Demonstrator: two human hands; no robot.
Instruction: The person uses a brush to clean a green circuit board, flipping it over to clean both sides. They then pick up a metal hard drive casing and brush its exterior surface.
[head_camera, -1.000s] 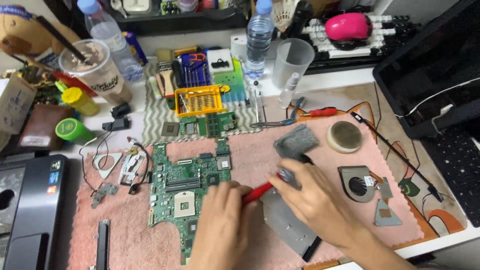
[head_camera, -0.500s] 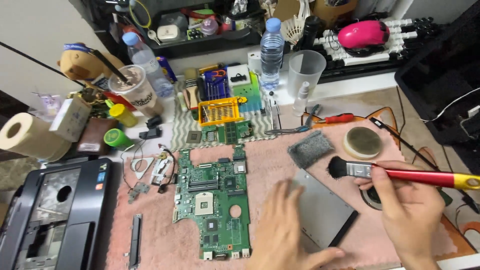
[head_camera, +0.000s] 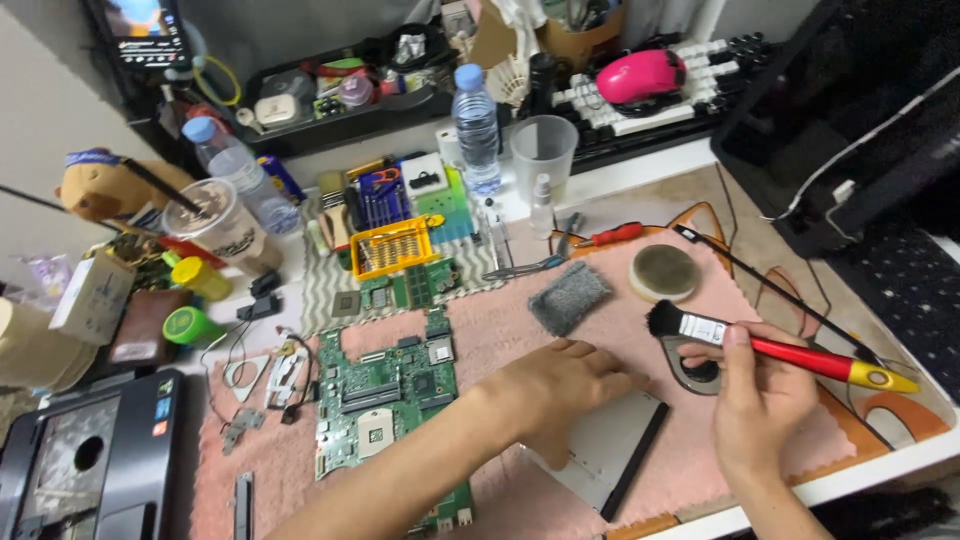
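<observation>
Brush (head_camera: 770, 345) gripped in right hand (head_camera: 760, 400), bristles poised over fan (head_camera: 695, 372). Left hand (head_camera: 555, 385) laid flat, holding nothing, on drive (head_camera: 610, 450) lying on pink mat (head_camera: 700, 460). Risk: dust swept onto motherboard (head_camera: 390, 400) nearby. Fan largely hidden by right hand; drive half covered.

The pink mat (head_camera: 690, 470) is soft, fuzzy cloth with pinked edges. On it, left of the flat matt grey metal drive (head_camera: 600, 450), lies a green circuit board (head_camera: 385, 400), glossy with metal parts. Right of the drive, a brush (head_camera: 760, 345) shows black bristles, a shiny metal ferrule and a glossy red-and-yellow handle. Behind the drive sits a rough grey pad (head_camera: 570, 297).
</observation>
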